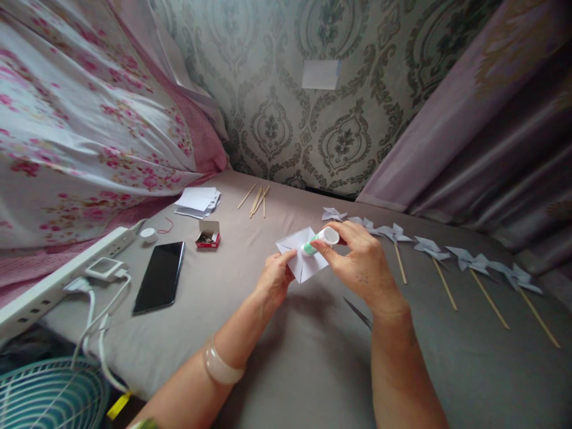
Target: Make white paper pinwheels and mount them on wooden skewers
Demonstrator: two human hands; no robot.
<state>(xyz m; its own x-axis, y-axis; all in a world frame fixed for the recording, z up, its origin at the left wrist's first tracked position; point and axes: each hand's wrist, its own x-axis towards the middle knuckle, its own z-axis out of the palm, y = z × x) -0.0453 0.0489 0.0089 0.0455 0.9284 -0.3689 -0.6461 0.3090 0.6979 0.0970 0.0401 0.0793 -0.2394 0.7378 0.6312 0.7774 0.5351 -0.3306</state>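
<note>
My left hand (276, 277) pinches the near corner of a folded white paper square (300, 253) held just above the grey bed surface. My right hand (361, 261) is closed round a white and green glue stick (320, 240), whose tip presses on the paper's middle. A dark pointed blade of scissors (357, 313) shows on the bed under my right wrist.
Several finished paper pinwheels on wooden sticks (429, 250) lie in a row to the right. Loose sticks (257, 199), a paper stack (197, 201), a small red box (208, 238), a black phone (159, 276) and a power strip (67, 277) lie left. A fan grille (49, 396) sits bottom left.
</note>
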